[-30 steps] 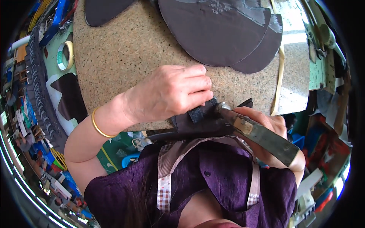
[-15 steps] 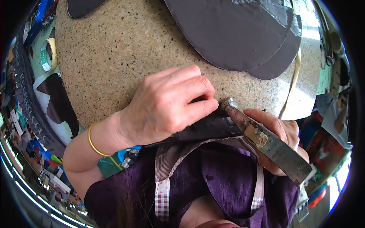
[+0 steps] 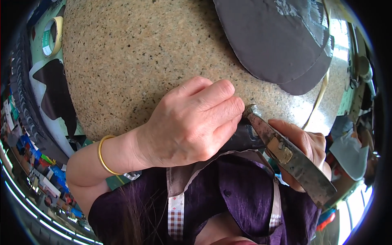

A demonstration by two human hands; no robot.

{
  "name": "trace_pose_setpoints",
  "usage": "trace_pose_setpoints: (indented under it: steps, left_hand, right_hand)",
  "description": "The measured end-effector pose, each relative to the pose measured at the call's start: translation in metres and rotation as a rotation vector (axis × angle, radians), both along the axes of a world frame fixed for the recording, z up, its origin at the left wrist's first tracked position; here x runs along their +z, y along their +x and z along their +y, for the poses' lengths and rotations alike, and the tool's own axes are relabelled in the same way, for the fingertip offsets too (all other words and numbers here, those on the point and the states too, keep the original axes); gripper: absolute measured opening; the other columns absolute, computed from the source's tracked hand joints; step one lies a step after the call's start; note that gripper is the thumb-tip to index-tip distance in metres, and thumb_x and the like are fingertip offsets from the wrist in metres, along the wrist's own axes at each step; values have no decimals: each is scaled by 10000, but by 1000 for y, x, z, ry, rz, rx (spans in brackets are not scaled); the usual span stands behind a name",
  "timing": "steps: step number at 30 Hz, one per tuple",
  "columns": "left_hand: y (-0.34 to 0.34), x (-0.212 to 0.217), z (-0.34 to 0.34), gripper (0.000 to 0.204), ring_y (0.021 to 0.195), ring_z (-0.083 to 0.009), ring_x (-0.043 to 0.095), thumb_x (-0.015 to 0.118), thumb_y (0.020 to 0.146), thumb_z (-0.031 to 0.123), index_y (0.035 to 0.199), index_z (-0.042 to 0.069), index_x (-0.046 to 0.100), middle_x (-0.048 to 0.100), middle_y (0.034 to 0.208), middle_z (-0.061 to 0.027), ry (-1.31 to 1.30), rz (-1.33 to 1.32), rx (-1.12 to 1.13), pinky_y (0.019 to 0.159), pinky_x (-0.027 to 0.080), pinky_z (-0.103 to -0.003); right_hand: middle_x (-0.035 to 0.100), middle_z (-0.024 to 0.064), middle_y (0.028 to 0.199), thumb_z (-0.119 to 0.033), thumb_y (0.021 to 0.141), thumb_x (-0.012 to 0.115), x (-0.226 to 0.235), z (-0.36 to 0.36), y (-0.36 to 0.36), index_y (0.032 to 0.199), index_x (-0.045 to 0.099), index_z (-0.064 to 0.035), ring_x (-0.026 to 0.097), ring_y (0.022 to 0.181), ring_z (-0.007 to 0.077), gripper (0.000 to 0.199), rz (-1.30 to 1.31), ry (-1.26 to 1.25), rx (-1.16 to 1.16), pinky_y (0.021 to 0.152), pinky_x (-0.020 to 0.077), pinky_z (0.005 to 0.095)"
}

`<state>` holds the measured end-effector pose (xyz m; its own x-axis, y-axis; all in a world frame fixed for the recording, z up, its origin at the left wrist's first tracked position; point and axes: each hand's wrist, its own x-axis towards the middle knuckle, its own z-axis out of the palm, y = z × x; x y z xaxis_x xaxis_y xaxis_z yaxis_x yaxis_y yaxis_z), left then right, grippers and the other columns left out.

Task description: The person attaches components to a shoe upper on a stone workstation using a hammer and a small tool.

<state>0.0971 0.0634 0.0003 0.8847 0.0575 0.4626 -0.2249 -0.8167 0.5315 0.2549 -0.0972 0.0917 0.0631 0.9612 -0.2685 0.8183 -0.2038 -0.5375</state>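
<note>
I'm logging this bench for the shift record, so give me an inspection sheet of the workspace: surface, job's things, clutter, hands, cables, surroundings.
Surface: speckled stone slab, bare in the middle.
Job's things: small dark piece at the slab's near edge, under the left hand; worn metal blade with its tip at that piece.
Clutter: stacked dark grey cut pieces at the far right; tape roll off the slab's left.
Hands: left hand presses down on the dark piece, gold bangle on the wrist; right hand grips the blade.
Cables: nothing seen; a tan strap lies by the grey pieces.
Surroundings: black tyre at left.
</note>
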Motion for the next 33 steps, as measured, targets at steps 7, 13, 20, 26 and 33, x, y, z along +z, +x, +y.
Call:
trace_pose_setpoints:
  steps: [7,13,20,26,33]
  left_hand:
    - [-19,1,-3,216,738,-182,532,704,601,105,806,37,707,619,796,-19,-89,87,124,667,447,-330]
    - [-21,3,-16,249,782,-198,510,721,617,142,852,61,726,623,803,-2,-36,67,348,723,437,-345]
    - [-31,6,-23,211,766,-182,498,728,629,114,826,40,726,629,793,-6,-83,140,322,748,421,-354]
    - [-29,5,-18,258,786,-202,503,758,603,127,853,68,731,644,821,-2,-189,116,423,749,424,-367]
    - [-43,8,-26,241,748,-175,479,723,620,158,845,74,732,636,809,15,-56,153,361,738,406,-343]
  right_hand:
    - [671,153,806,-32,758,640,-17,5,10,1091,560,89,665,574,231,364,182,95,111,479,505,298]
    - [659,194,910,-51,771,670,-15,20,11,1076,570,86,667,613,240,349,168,58,236,509,509,311]
    - [668,144,803,-77,768,682,-15,23,16,1078,577,66,651,563,229,358,142,59,233,497,490,305]
    - [668,131,762,-105,776,650,-8,30,10,1069,589,46,637,534,225,335,105,48,202,477,463,308]
    - [661,138,780,-172,763,654,-19,34,11,1102,569,44,635,549,227,411,184,48,246,478,465,326]
